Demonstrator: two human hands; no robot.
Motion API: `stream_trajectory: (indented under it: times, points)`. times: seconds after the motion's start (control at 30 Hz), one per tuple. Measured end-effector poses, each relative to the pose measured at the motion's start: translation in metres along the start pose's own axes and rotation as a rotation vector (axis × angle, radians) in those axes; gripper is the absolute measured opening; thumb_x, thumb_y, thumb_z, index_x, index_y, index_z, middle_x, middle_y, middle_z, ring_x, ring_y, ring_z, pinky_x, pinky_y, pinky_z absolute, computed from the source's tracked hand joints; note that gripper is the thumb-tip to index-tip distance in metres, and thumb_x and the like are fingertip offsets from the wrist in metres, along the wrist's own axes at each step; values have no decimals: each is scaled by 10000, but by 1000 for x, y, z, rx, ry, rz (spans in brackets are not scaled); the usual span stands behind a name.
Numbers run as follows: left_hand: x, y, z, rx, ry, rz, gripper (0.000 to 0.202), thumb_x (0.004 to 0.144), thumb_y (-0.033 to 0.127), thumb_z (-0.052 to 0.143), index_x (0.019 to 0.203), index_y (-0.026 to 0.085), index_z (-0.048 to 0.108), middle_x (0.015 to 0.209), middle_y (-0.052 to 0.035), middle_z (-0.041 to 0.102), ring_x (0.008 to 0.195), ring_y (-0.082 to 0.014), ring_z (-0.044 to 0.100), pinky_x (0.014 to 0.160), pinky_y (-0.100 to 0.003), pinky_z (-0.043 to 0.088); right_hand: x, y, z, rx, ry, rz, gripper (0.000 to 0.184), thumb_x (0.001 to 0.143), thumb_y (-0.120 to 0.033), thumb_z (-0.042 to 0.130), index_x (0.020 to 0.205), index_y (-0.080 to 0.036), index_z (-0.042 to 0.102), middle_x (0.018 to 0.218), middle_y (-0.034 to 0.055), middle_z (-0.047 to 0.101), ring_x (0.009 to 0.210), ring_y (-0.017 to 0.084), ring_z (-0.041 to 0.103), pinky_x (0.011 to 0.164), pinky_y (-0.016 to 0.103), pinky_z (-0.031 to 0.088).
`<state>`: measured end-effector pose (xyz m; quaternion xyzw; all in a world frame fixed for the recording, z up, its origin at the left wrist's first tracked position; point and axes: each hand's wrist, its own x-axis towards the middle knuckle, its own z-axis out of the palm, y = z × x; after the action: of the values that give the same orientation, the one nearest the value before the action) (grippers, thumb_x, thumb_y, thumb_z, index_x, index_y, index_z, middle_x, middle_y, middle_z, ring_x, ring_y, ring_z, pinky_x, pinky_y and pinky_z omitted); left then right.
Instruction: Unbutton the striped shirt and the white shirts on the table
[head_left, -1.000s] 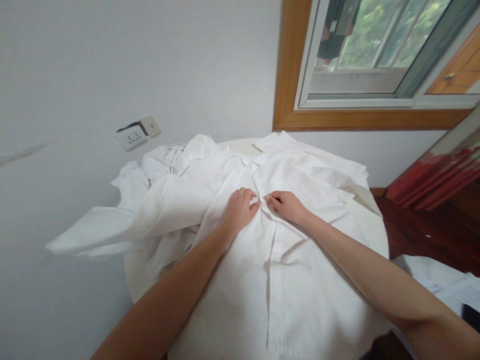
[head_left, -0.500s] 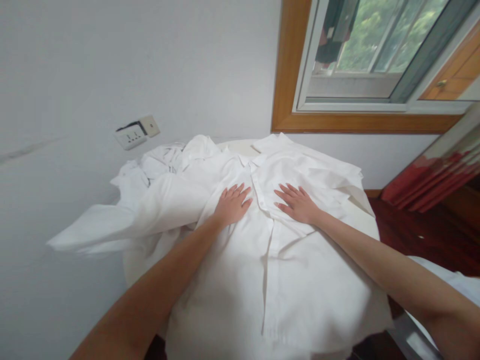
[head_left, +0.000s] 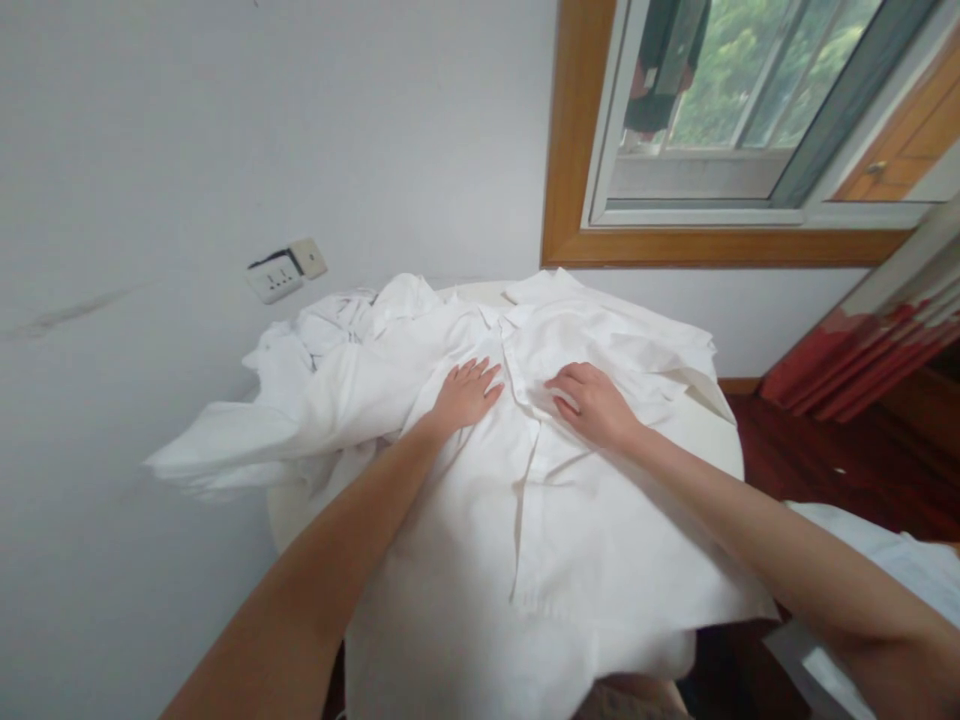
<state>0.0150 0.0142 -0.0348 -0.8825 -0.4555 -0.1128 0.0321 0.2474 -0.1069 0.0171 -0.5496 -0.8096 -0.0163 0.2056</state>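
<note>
A white button-front shirt point(head_left: 465, 520) lies spread over a round, pale table point(head_left: 709, 425), its collar end toward the wall and its hem hanging over the near edge. My left hand point(head_left: 466, 393) rests flat on the shirt's upper left front, fingers stretched out. Across the button placket, my right hand point(head_left: 596, 405) has its fingers curled in on the cloth, with a bit of fabric gathered between thumb and fingers. To the left of my left hand is a bunched heap of white cloth point(head_left: 307, 400), part of it jutting past the table.
Behind the table stands a white wall with a socket point(head_left: 276, 278) and a wood-framed window point(head_left: 720, 248). A red and white curtain point(head_left: 847, 350) hangs at right above the dark red floor. More white cloth point(head_left: 885, 550) sits at lower right.
My right hand has gone from lying flat to curled fingers on the shirt. My left hand stays flat. The shirt's hem has shifted a little, and the view has moved slightly.
</note>
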Motion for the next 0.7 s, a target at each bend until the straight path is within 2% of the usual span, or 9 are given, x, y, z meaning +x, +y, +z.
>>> stream_trajectory:
  times: [0.1, 0.17, 0.23, 0.3, 0.4, 0.5, 0.57, 0.7]
  points:
    - [3, -5, 1, 10, -16, 9, 509, 961, 459, 315, 1420, 261, 409, 1517, -64, 351, 1398, -261, 307, 1141, -458, 222, -33, -30, -21, 169, -119, -128, 340, 957, -351, 408, 1131, -199, 656, 1044, 106, 663, 982, 207, 589, 874, 331, 443]
    - [5, -8, 1, 10, -30, 15, 506, 963, 459, 311, 1421, 265, 405, 1522, -55, 343, 1402, -250, 299, 1143, -443, 217, -59, -42, -22, 200, -191, -190, 404, 908, -482, 499, 1203, -238, 630, 1148, 101, 651, 1070, 234, 576, 917, 367, 438]
    - [7, -11, 2, 5, -37, 18, 501, 964, 461, 312, 1419, 273, 405, 1524, -48, 339, 1403, -240, 299, 1143, -431, 217, -83, -45, -13, 188, -197, -178, 488, 859, -543, 557, 1262, -271, 597, 1322, 103, 571, 1232, 276, 495, 1009, 438, 384]
    - [8, -12, 3, 5, -33, 19, 499, 965, 459, 313, 1417, 269, 407, 1523, -51, 342, 1401, -238, 301, 1142, -428, 217, -99, -43, -2, 212, -167, -140, 403, 889, -490, 541, 1229, -290, 624, 1373, 89, 539, 1301, 271, 447, 1072, 483, 317]
    - [7, -12, 2, 17, -29, 20, 498, 967, 454, 312, 1414, 257, 412, 1515, -64, 355, 1392, -244, 315, 1134, -426, 227, -109, -35, 3, 330, -157, -112, 285, 936, -395, 491, 1119, -294, 684, 1293, 68, 610, 1296, 234, 467, 1110, 504, 268]
    - [5, -7, -3, 48, -28, 13, 483, 965, 454, 323, 1394, 262, 432, 1497, -65, 384, 1369, -238, 344, 1121, -419, 243, -112, -27, -10, 475, -231, -133, 267, 937, -408, 482, 1023, -310, 715, 1228, 49, 654, 1274, 220, 495, 1130, 513, 240]
    - [3, 0, -9, 80, 1, 11, 459, 961, 427, 347, 1371, 253, 457, 1455, -77, 438, 1336, -236, 381, 1105, -411, 259, -116, -22, -23, 538, -282, -131, 274, 938, -421, 470, 1027, -329, 713, 1243, 42, 645, 1269, 219, 500, 1136, 515, 231]
    - [-3, 19, -23, 133, 63, 14, 379, 951, 226, 337, 1265, 193, 547, 1221, -134, 594, 1186, -255, 498, 1017, -405, 327, -123, -12, -41, 561, -332, -125, 299, 940, -436, 457, 1113, -346, 683, 1284, 37, 617, 1266, 212, 503, 1141, 495, 235]
